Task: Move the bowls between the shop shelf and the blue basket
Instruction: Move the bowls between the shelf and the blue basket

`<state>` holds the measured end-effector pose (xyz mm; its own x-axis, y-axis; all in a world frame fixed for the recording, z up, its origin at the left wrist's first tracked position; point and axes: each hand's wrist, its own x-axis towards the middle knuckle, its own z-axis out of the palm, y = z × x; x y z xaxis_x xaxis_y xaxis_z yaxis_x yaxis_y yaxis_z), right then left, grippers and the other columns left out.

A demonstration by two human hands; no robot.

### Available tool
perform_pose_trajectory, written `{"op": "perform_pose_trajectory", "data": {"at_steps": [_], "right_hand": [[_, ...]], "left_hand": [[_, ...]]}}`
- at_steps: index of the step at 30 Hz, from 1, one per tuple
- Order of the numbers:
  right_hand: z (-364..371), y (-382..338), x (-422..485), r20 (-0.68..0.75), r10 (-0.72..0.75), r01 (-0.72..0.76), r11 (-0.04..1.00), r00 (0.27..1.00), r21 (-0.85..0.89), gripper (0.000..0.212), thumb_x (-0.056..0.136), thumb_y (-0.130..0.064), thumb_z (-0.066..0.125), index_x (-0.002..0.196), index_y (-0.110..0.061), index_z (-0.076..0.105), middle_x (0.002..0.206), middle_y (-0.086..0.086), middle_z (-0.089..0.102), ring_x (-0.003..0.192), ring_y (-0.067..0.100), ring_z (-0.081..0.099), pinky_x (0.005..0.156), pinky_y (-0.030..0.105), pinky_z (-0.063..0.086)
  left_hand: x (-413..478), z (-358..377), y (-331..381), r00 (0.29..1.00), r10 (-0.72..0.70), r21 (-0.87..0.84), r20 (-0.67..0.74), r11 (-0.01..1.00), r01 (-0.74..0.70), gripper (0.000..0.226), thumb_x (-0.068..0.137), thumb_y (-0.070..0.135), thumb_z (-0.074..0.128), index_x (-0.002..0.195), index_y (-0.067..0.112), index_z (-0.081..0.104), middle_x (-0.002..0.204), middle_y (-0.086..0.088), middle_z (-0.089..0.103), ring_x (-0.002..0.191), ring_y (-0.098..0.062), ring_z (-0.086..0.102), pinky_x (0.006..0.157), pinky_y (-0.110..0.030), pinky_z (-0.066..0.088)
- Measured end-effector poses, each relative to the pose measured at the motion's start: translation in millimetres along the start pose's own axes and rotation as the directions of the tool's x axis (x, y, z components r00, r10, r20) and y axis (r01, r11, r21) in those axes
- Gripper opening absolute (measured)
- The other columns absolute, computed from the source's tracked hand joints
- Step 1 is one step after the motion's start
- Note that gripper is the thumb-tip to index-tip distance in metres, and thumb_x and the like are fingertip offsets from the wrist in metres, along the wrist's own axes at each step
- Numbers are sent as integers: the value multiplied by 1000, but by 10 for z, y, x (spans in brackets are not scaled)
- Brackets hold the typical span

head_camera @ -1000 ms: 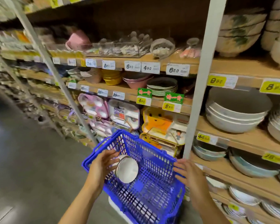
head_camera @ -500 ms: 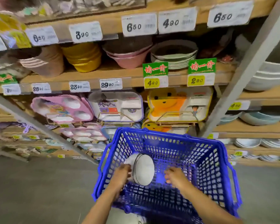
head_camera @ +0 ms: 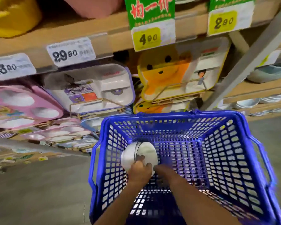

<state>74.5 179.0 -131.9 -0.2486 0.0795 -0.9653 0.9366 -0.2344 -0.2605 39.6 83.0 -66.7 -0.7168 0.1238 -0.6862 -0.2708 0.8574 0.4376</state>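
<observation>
Shop shelf (head_camera: 104, 38), wooden, fills the far side. On its front edge: four price tags (head_camera: 71, 51), reading 23.90, 29.90, 4.90 and 2.80, and two green signs (head_camera: 150, 12). On the top level at the far left are yellow bowls (head_camera: 11, 15), with a pink bowl (head_camera: 94, 5) beside them, both cut off by the frame. The level below holds three kids' trays stood up: pink (head_camera: 23, 104), white-purple (head_camera: 94, 85) and yellow bear (head_camera: 169, 72). More trays lie under them, too blurred to count. A grey post (head_camera: 243, 65) slants up at the right, and pale bowls (head_camera: 269, 73) sit on the shelves right of it. Grey floor (head_camera: 39, 192) at near left.

One blue basket (head_camera: 185, 113) stands near centre-right, just in front of the trays, with two handles (head_camera: 263, 156) folded down along its sides.

White bowls (head_camera: 141, 151): these look like two nested, with a dark seam between them. They are tipped on edge inside the basket against its left wall, low down.

Both forearms reach into the basket from the near edge. The left hand (head_camera: 140, 173) grips the bowls at their near rim, with fingers (head_camera: 140, 158) curled over onto the inner face. The right hand (head_camera: 161, 170) is just right of the bowls, pointing at their lower rim. It is motion-blurred, so I cannot tell whether it touches them or how its fingers lie.
</observation>
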Motion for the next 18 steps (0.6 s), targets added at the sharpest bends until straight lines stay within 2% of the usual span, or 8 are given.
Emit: {"op": "perform_pose_trajectory", "data": {"at_steps": [2, 4, 6, 7, 8, 10, 12, 18], "right_hand": [[103, 11, 166, 24, 37, -38, 997, 999, 72, 14, 92, 1, 46, 92, -4, 58, 86, 16, 57, 78, 26, 56, 67, 34, 46], [152, 37, 295, 17, 57, -58, 991, 998, 117, 17, 93, 1, 46, 81, -7, 53, 80, 12, 55, 73, 24, 56, 60, 31, 47], [166, 70, 396, -22, 54, -50, 989, 998, 143, 12, 95, -5, 47, 87, -10, 54, 90, 10, 59, 80, 23, 61, 63, 31, 51], [182, 103, 439, -29, 51, -46, 987, 998, 155, 10, 95, -7, 48, 99, -8, 57, 102, 12, 63, 90, 26, 64, 70, 34, 55], [191, 143, 525, -39, 54, -47, 987, 998, 157, 22, 93, -6, 49, 112, -2, 58, 114, 16, 63, 100, 29, 65, 80, 39, 56], [226, 185, 641, -18, 62, -58, 981, 998, 188, 35, 89, 4, 49, 123, 5, 56, 122, 25, 61, 108, 38, 63, 91, 52, 53], [242, 143, 581, -16, 83, -77, 972, 996, 224, 36, 88, 12, 45, 122, 7, 56, 121, 30, 59, 106, 44, 61, 89, 59, 51], [108, -1, 432, -23, 50, -46, 988, 998, 146, 38, 88, 12, 43, 124, 7, 55, 122, 27, 60, 104, 38, 61, 88, 54, 53]], "left_hand": [[43, 100, -39, 1000, 26, 26, 12, 999, -26, 48, 94, 21, 52, 139, 9, 44, 144, -16, 45, 128, -29, 47, 102, -30, 32], [59, 149, -72, 999, 52, 28, 15, 998, -52, 50, 95, 21, 51, 142, 10, 41, 151, -12, 35, 134, -28, 41, 103, -27, 29], [80, 149, -112, 997, 79, -9, -7, 997, -79, 47, 94, 16, 50, 141, 9, 43, 154, -10, 32, 136, -25, 38, 104, -24, 26], [82, 133, -131, 995, 95, -33, -23, 995, -96, 45, 94, 13, 50, 139, 8, 45, 152, -9, 36, 135, -23, 40, 103, -22, 27], [81, 110, -147, 993, 108, -61, -41, 992, -110, 43, 94, 10, 51, 136, 7, 48, 148, -9, 41, 131, -22, 43, 101, -21, 29], [81, 59, -170, 991, 110, -113, -81, 986, -119, 38, 93, 7, 51, 130, 8, 53, 135, -10, 53, 119, -22, 51, 96, -23, 38], [81, 14, -172, 989, 111, -141, -99, 982, -125, 34, 93, 8, 51, 127, 10, 56, 127, -10, 59, 112, -19, 55, 92, -24, 42], [76, -7, -152, 988, 108, -175, -112, 977, -126, 33, 94, 9, 50, 126, 12, 57, 125, -7, 60, 107, -13, 52, 93, -25, 44]]}}
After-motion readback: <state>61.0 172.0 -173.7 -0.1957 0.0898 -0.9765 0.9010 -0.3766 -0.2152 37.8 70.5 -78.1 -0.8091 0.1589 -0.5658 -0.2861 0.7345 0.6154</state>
